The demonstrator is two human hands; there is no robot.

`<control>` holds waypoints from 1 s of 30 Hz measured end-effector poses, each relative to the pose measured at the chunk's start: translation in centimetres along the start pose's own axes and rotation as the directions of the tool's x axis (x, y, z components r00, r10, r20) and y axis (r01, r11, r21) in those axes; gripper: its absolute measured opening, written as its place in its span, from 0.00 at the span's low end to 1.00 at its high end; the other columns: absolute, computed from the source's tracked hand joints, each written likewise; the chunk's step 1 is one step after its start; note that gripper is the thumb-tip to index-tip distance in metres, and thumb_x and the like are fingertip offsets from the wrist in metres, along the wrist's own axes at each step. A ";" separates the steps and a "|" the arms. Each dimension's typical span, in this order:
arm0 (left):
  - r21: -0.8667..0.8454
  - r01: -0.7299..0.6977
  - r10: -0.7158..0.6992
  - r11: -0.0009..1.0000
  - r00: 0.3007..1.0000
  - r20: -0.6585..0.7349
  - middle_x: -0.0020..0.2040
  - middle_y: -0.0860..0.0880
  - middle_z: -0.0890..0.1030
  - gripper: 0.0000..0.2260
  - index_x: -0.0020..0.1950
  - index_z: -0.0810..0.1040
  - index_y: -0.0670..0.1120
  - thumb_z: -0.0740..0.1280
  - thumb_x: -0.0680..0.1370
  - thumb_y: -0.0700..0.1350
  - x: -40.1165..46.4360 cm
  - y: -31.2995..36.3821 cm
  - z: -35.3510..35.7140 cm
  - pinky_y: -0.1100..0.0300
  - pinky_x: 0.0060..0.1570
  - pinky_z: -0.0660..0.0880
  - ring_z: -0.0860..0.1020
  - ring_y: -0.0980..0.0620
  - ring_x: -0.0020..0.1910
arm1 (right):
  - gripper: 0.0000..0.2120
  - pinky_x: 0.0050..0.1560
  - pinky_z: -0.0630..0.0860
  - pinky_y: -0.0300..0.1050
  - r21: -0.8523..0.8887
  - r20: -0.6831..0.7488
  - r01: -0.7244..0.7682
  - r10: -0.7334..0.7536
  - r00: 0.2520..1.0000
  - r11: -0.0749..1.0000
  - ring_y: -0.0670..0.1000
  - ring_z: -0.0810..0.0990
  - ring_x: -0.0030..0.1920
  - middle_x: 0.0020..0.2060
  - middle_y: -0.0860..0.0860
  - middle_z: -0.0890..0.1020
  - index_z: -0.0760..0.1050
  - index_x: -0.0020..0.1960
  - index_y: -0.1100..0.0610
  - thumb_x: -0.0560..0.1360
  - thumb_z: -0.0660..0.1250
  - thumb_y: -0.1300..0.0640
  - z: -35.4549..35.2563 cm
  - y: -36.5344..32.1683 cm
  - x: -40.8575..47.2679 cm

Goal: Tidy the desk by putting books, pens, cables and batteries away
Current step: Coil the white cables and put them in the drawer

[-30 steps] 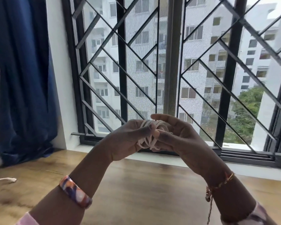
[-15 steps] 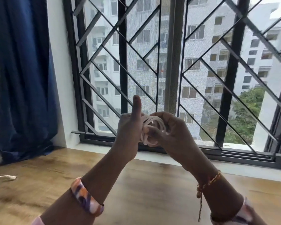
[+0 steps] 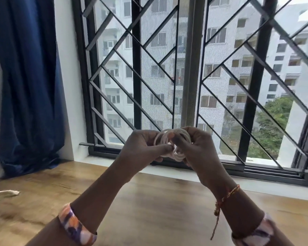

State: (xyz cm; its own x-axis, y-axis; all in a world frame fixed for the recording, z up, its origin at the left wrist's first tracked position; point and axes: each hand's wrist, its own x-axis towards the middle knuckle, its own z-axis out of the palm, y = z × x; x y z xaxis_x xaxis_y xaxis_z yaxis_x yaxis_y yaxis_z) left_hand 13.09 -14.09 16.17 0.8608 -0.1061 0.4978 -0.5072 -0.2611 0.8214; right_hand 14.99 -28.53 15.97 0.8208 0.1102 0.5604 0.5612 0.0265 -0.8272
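Both hands are raised above the wooden tabletop (image 3: pixel 158 206), in front of the window, with a coiled white cable (image 3: pixel 174 144) of thin, smooth, rounded cord held between them. The cable is wound into several overlapping loops, roughly circular. The left hand (image 3: pixel 140 150) has its fingers curled onto the left side of the coil, the thumb lying along its lower edge. The right hand (image 3: pixel 197 150) has its grip closed round the right side, fingers wrapped over the top of the loops and the thumb pressing in at the centre; the fingertips of the 2 hands meet there, and just which strand each one pinches is hard to make out.

The tabletop is a warm brown wood grain with a slight sheen, and its surface below the forearms is bare. At its far left edge lies the end of a second white cord (image 3: pixel 5 193), twisted in texture, well apart from the hands. The tabletop's far edge meets a white window sill (image 3: pixel 256 188). Behind stands a black metal window grille (image 3: pixel 137 71) of straight diagonal bars, and a dark blue fabric curtain (image 3: pixel 28 86) hangs in soft folds at the left, its hem bunched at the tabletop's corner.
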 end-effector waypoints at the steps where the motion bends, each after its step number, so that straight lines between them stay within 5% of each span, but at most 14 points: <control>1: 0.051 -0.006 0.008 0.999 0.999 -0.036 0.38 0.36 0.82 0.11 0.42 0.81 0.39 0.74 0.65 0.45 0.0 -0.1 0.2 0.56 0.34 0.76 0.78 0.48 0.35 | 0.05 0.23 0.65 0.32 -0.014 0.003 0.001 -0.001 1.000 1.000 0.39 0.71 0.23 0.22 0.45 0.76 0.77 0.37 0.57 0.70 0.72 0.60 0.0 0.1 0.0; 6: 0.346 -0.063 0.144 0.936 0.966 -0.216 0.25 0.49 0.73 0.10 0.30 0.73 0.44 0.66 0.65 0.50 0.3 -0.8 1.4 0.61 0.26 0.67 0.68 0.57 0.25 | 0.04 0.29 0.71 0.40 -0.021 -0.011 -0.027 0.027 1.000 0.999 0.45 0.74 0.28 0.26 0.48 0.78 0.79 0.38 0.60 0.70 0.72 0.60 0.5 0.5 -0.5; 10: 0.334 -0.052 0.118 0.941 0.976 -0.182 0.28 0.41 0.75 0.16 0.35 0.74 0.38 0.64 0.69 0.52 0.5 -1.2 1.5 0.54 0.27 0.69 0.69 0.52 0.26 | 0.11 0.23 0.67 0.37 0.032 0.039 -0.075 0.074 0.997 0.997 0.46 0.72 0.24 0.24 0.50 0.76 0.79 0.40 0.65 0.69 0.72 0.55 0.0 -0.3 -1.0; 15: 0.092 -0.025 0.040 0.995 0.986 -0.165 0.32 0.38 0.74 0.18 0.44 0.75 0.34 0.64 0.72 0.50 0.7 -1.5 1.0 0.57 0.28 0.66 0.69 0.50 0.28 | 0.13 0.34 0.79 0.45 0.391 0.321 -0.345 0.224 0.920 0.853 0.51 0.81 0.35 0.36 0.56 0.82 0.81 0.41 0.61 0.76 0.60 0.56 -1.1 -1.2 -0.8; 18: -0.100 0.030 -0.043 0.995 0.990 -0.135 0.32 0.41 0.71 0.11 0.45 0.74 0.33 0.61 0.79 0.42 0.7 -1.2 1.0 0.60 0.27 0.63 0.67 0.51 0.28 | 0.11 0.35 0.80 0.42 0.336 0.324 -0.312 0.202 0.924 0.889 0.50 0.80 0.43 0.41 0.53 0.83 0.82 0.43 0.59 0.75 0.60 0.65 -1.5 -1.0 -0.3; 21: -0.188 0.033 -0.056 0.982 0.992 -0.115 0.30 0.46 0.70 0.09 0.44 0.75 0.39 0.58 0.80 0.41 0.8 -0.8 1.1 0.61 0.27 0.62 0.65 0.53 0.27 | 0.09 0.42 0.80 0.44 0.326 0.372 -0.243 0.112 0.921 0.914 0.50 0.81 0.46 0.42 0.53 0.84 0.84 0.43 0.58 0.68 0.66 0.62 -1.2 -0.7 -0.3; 25: -0.166 0.051 -0.064 0.985 0.996 -0.070 0.32 0.43 0.72 0.13 0.47 0.74 0.36 0.60 0.78 0.46 0.8 -0.9 0.8 0.58 0.29 0.62 0.67 0.50 0.28 | 0.09 0.42 0.80 0.43 0.269 0.287 -0.133 0.052 0.956 0.954 0.51 0.82 0.41 0.39 0.57 0.84 0.82 0.43 0.65 0.64 0.68 0.63 -1.2 -0.1 -0.2; 30: -0.014 0.059 -0.060 0.998 0.995 -0.084 0.31 0.42 0.71 0.12 0.45 0.72 0.36 0.56 0.81 0.42 0.7 -1.0 0.8 0.57 0.28 0.62 0.67 0.49 0.27 | 0.10 0.45 0.78 0.46 0.163 0.320 -0.160 0.101 0.942 0.973 0.51 0.81 0.41 0.38 0.54 0.84 0.83 0.42 0.58 0.62 0.70 0.56 -1.0 -0.7 -0.6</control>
State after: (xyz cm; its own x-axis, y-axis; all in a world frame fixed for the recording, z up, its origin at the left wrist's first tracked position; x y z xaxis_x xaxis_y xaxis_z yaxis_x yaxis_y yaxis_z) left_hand 14.23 -14.68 15.51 0.8832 -0.0096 0.4689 -0.4558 -0.2534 0.8533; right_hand 14.19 -29.58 16.29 0.7962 0.4245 0.4311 0.3974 0.1704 -0.9017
